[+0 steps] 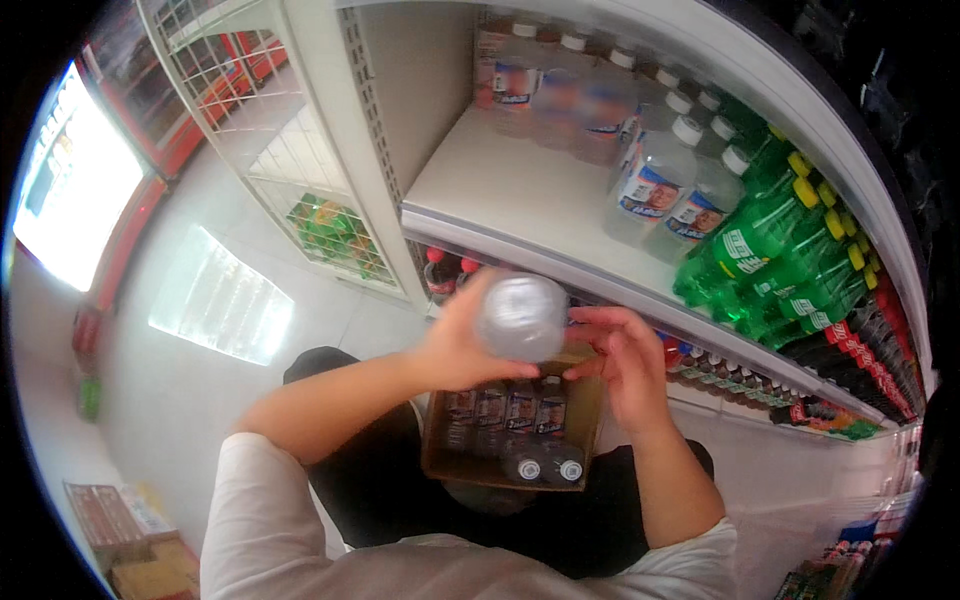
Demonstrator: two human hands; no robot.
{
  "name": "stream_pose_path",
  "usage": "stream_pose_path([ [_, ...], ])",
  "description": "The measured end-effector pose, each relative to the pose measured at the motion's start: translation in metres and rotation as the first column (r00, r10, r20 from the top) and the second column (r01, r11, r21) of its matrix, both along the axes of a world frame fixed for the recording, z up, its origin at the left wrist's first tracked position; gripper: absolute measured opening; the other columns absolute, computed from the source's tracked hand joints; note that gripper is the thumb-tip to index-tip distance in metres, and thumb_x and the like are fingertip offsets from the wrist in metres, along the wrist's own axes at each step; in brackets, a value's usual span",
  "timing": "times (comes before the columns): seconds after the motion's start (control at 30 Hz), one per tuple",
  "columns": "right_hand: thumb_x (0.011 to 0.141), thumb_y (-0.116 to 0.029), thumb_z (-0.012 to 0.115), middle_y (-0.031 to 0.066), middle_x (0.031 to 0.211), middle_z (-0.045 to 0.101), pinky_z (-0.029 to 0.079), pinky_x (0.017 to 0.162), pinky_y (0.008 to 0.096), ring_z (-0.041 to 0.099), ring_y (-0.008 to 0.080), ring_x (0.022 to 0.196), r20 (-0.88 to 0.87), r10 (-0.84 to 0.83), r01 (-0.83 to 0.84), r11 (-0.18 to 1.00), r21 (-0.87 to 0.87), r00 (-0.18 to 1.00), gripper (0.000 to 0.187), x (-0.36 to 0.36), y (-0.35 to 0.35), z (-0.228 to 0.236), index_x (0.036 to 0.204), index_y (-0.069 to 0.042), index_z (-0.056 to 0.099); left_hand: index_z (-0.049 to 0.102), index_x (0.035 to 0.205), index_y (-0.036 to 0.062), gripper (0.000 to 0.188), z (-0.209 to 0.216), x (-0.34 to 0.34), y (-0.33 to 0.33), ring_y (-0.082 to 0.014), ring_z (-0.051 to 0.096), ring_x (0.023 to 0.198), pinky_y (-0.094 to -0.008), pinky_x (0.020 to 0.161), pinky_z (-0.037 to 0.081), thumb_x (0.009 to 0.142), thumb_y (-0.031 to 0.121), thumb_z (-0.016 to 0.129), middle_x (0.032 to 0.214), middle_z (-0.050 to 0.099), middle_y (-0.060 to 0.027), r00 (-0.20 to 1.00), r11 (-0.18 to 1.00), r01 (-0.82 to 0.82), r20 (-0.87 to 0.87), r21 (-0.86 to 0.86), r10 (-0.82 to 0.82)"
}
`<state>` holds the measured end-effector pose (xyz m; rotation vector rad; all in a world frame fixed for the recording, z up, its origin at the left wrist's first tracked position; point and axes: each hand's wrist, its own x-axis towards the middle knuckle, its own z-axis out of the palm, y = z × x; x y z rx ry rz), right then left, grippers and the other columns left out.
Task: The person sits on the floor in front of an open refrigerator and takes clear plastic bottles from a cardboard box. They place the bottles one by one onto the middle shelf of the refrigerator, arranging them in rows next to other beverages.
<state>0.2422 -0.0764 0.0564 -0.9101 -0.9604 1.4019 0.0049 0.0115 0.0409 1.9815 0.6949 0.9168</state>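
Note:
My left hand [455,340] grips a clear plastic bottle [524,320] above an open cardboard box [592,425]. The bottle points end-on toward the view and its end is blurred, so I cannot tell cap from base. Just right of it is my right hand [635,385], its fingers curved and apart, with nothing seen in them; whether a fingertip touches the bottle is unclear. Inside the box, between my legs, are several labelled bottles [520,410] and two showing white caps [529,468].
Ahead is a shelf [500,190] holding clear white-capped bottles [652,185] at its back and right, beside green bottles [740,250]. Dark bottles [850,370] stand farther right. A lower shelf holds more bottles [730,375]. A white wire rack [270,130] stands at left.

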Motion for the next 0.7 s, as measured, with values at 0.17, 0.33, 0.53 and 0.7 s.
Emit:
stream_pose_path([
  [0.17, 0.102, -0.009, 0.057, 0.0109, 0.115, 0.07, 0.058, 0.082, 0.0336, 0.069, 0.0218, 0.106, 0.258, -0.011, 0.018, 1.0, -0.024, 0.966, 0.016, 0.002, 0.007, -0.004, 0.115, -0.002, 0.065, 0.052, 0.134, 0.0044, 0.074, 0.0, 0.005, 0.039, -0.034, 0.056, 0.129, -0.044, 0.109, 0.044, 0.071, 0.012, 0.089, 0.134, 0.058, -0.0187, 0.795, 0.996, -0.013, 0.603, -0.088, 0.063],
  [0.33, 0.101, -0.008, 0.058, 0.0089, 0.112, 0.07, 0.057, 0.082, 0.033, 0.069, 0.0186, 0.101, 0.335, 0.083, -0.054, 0.994, -0.094, 0.939, 0.014, 0.0, 0.009, -0.017, 0.11, -0.001, 0.066, 0.054, 0.13, 0.0028, 0.066, 0.006, -0.009, 0.075, -0.0379, 0.05, 0.138, -0.0451, 0.112, 0.042, 0.072, 0.0, 0.084, 0.144, 0.054, -0.0225, 0.86, 0.895, -0.392, 0.43, 0.213, 0.274],
  [0.53, 0.1, -0.009, 0.059, 0.0094, 0.111, 0.07, 0.057, 0.081, 0.0319, 0.069, 0.017, 0.1, 0.369, 0.173, -0.144, 0.984, -0.105, 0.913, 0.015, -0.004, 0.01, -0.021, 0.111, -0.001, 0.066, 0.049, 0.136, 0.0034, 0.071, -0.003, -0.02, 0.1, -0.035, 0.051, 0.136, -0.0411, 0.11, 0.043, 0.073, -0.002, 0.083, 0.145, 0.054, -0.0207, 0.888, 0.789, -0.459, 0.197, 0.408, 0.415],
  [0.7, 0.099, -0.01, 0.061, 0.0093, 0.103, 0.072, 0.055, 0.083, 0.0321, 0.069, 0.0162, 0.097, 0.437, 0.187, -0.163, 0.982, -0.092, 0.88, 0.016, -0.003, 0.007, -0.025, 0.11, 0.0, 0.067, 0.043, 0.144, 0.0067, 0.077, 0.007, -0.017, 0.114, -0.0292, 0.062, 0.123, -0.0371, 0.103, 0.047, 0.076, -0.006, 0.076, 0.131, 0.064, -0.0177, 0.853, 0.796, -0.511, 0.081, 0.323, 0.515],
])
